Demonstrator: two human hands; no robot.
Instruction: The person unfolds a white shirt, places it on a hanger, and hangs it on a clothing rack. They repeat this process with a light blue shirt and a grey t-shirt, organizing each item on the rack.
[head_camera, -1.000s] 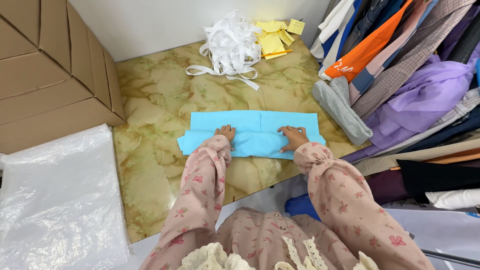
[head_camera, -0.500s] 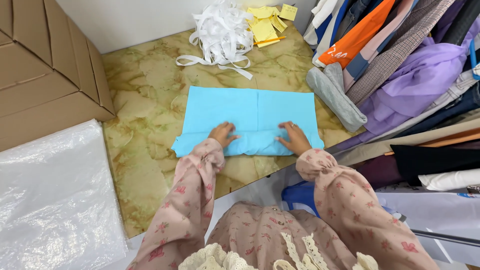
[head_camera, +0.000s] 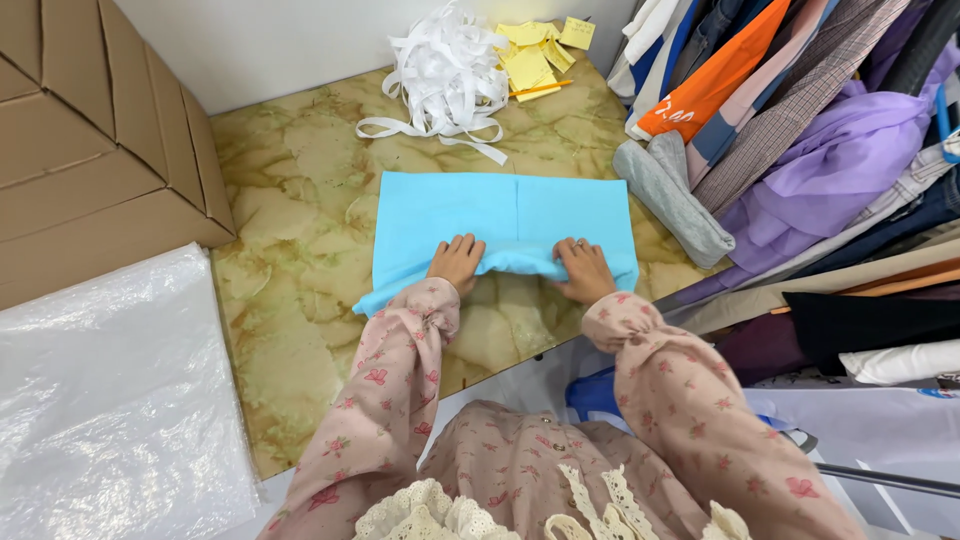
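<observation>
Pinching the near hem of the light blue cloth (head_camera: 505, 225), my left hand (head_camera: 457, 262) and right hand (head_camera: 584, 270) each curl their fingers shut on a rolled fold of it. The cloth lies flat on the marble tabletop (head_camera: 290, 200), its far edge near the heap of white strips (head_camera: 445, 70). I judge the fold could skew if one hand lifts ahead of the other. Both wrists sit low, forearms angled inward toward the cloth.

Cloth (head_camera: 500, 215) mid counter (head_camera: 290, 180); ribbons (head_camera: 445, 70) & paper notes (head_camera: 535, 55) at back edge, boxes (head_camera: 90, 140) left, clothes pile (head_camera: 800, 130) right.
</observation>
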